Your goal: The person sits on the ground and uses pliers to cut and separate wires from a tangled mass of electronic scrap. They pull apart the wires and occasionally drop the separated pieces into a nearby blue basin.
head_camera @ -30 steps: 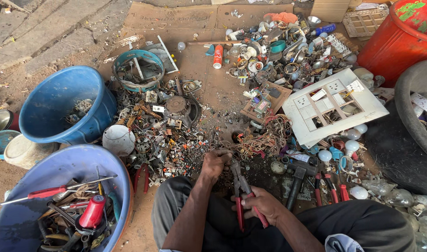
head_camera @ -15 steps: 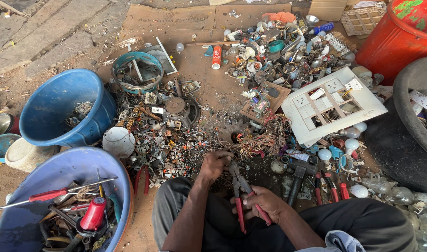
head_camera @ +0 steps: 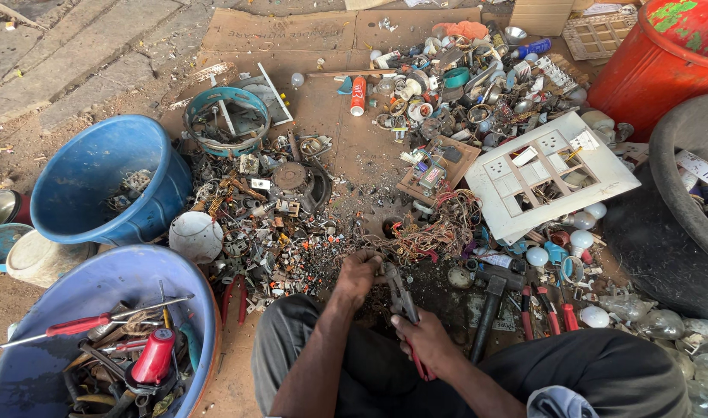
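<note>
Your right hand (head_camera: 425, 340) fingers wrapped tight around red-handled metal pliers (head_camera: 404, 306), left hand (head_camera: 359, 272) fingers curled closed, pinching a small scrap piece at the pliers' tip

One head cam, looks steeply down, faces fwd over lap, close, wide over ground scrap.

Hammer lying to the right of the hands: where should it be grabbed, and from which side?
Probably grip the hammer on its black handle near mid-length, coming straight down from above. It lies flat, head away from the person, handle end nearest their lap, beside the right hand. Red-handled tools crowd its right, so the left side looks freer.
</note>
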